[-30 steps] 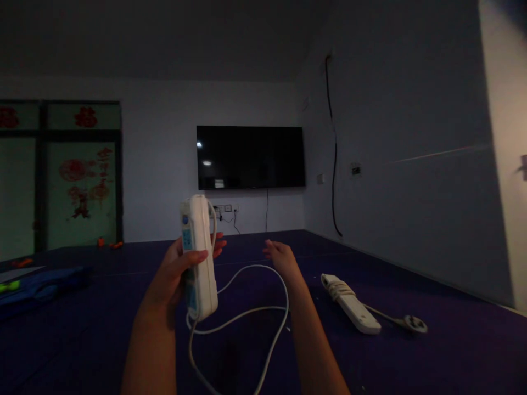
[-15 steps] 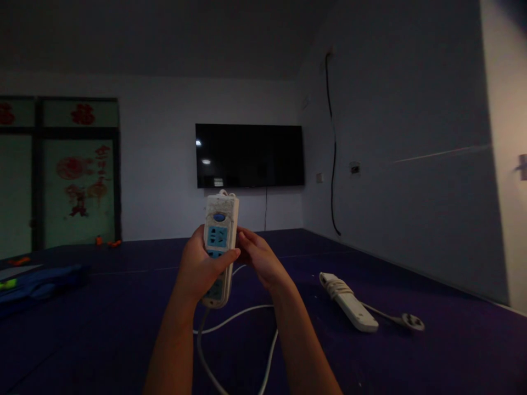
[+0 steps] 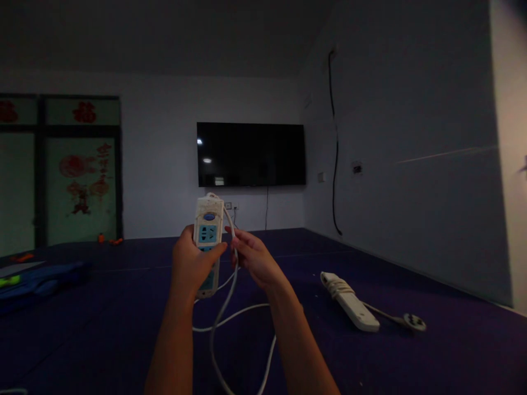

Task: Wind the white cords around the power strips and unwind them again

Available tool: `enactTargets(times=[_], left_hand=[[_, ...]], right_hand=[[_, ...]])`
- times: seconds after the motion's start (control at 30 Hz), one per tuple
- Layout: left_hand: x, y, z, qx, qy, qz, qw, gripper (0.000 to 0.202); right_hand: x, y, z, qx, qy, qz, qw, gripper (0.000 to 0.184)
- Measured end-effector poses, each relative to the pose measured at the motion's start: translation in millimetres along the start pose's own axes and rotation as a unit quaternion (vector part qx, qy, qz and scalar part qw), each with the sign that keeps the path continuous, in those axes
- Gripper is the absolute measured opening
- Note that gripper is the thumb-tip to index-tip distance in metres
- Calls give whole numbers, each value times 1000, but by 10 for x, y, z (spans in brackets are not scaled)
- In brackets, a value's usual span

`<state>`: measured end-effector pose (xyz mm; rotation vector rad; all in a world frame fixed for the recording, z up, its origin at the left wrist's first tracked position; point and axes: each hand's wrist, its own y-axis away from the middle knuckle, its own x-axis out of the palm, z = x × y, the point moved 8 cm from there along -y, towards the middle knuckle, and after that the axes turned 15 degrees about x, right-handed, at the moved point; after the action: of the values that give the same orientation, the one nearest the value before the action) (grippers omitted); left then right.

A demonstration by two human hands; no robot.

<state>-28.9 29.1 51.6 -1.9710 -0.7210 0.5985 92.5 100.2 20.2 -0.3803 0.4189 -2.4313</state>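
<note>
A white power strip with blue sockets and a blue switch stands nearly upright in my left hand, whose thumb lies across its front. Its white cord comes out at the top end and runs down the right side. The fingers of my right hand pinch that cord just right of the strip, then it hangs in a loop below. To the right, a second white power strip lies on the dark purple surface, with cord wound round its far end and its plug beside it.
A blue cloth and small orange objects lie at the left. A television hangs on the far wall. A dark cable hangs down the right wall, near a wall box.
The power strip has shifted a little left in my left hand. My right hand has come away from behind it, drawing the cord out to the right side.
</note>
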Motion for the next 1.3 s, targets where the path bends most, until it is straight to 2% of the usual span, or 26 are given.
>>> enactTargets(times=[0.1, 0.23, 0.4, 0.57, 0.7, 0.8, 0.9, 1.03, 1.13, 1.2, 1.3], left_hand=[[-72, -27, 109, 7, -87, -4, 996, 35], [-66, -31, 180, 8, -153, 21, 988, 36], [10, -7, 139, -3, -282, 68, 957, 39], [80, 34, 240, -24, -333, 92, 938, 36], [109, 81, 393, -49, -360, 91, 927, 34], [170, 89, 476, -29, -381, 128, 915, 33], [249, 77, 525, 20, -401, 201, 894, 47], [343, 86, 515, 68, -397, 298, 865, 69], [458, 130, 317, 132, -372, 344, 852, 73], [536, 184, 128, 166, -340, 364, 851, 70], [599, 267, -207, 212, -265, 363, 868, 62]], right_hand=[[-45, -6, 43, -21, 119, -46, 992, 24], [-25, 27, 99, -57, 311, -95, 944, 25], [161, 109, 133, -86, 427, -65, 898, 20], [256, 146, 37, -35, 560, -75, 824, 23], [271, 133, -99, 12, 652, -112, 750, 26], [302, 113, -116, 11, 692, -127, 711, 24], [323, 125, -5, -23, 692, -126, 711, 22], [260, 213, 226, -70, 662, -125, 736, 16], [153, 289, 377, -107, 625, -136, 762, 12], [50, 344, 475, -136, 578, -148, 791, 10], [-156, 458, 628, -178, 478, -169, 843, 8]])
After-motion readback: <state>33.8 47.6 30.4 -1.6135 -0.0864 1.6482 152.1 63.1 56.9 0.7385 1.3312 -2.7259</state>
